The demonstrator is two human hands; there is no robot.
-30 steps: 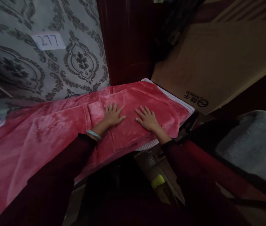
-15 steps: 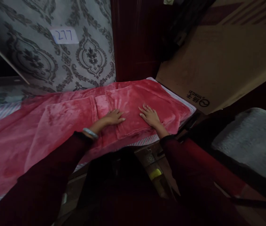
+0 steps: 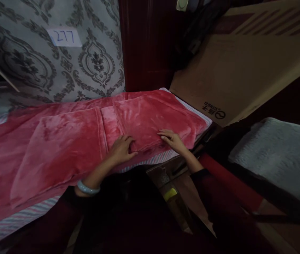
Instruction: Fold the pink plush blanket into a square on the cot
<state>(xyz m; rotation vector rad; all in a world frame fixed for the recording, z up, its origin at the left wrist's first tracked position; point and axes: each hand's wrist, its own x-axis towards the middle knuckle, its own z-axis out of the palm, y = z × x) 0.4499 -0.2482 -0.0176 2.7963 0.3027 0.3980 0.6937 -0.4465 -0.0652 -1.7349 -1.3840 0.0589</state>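
A red plush blanket (image 3: pixel 67 134) lies spread over a striped sheet (image 3: pixel 19 220) on a bed. My left hand (image 3: pixel 122 149), with a pale bangle on its wrist, curls its fingers round the near edge of a folded part of the blanket. My right hand (image 3: pixel 173 139) rests at the same near edge further right, fingers together and bent over the fold.
A large cardboard box (image 3: pixel 234 74) leans at the bed's far right end. Patterned wallpaper with a paper label reading 277 (image 3: pixel 64 37) is behind the bed. A grey padded seat (image 3: pixel 279 158) stands at right. A small yellow object (image 3: pixel 170 194) lies below the bed edge.
Both hands slid from lying flat on top of the blanket back toward me to its near edge, and the fingers have curled over the fold.
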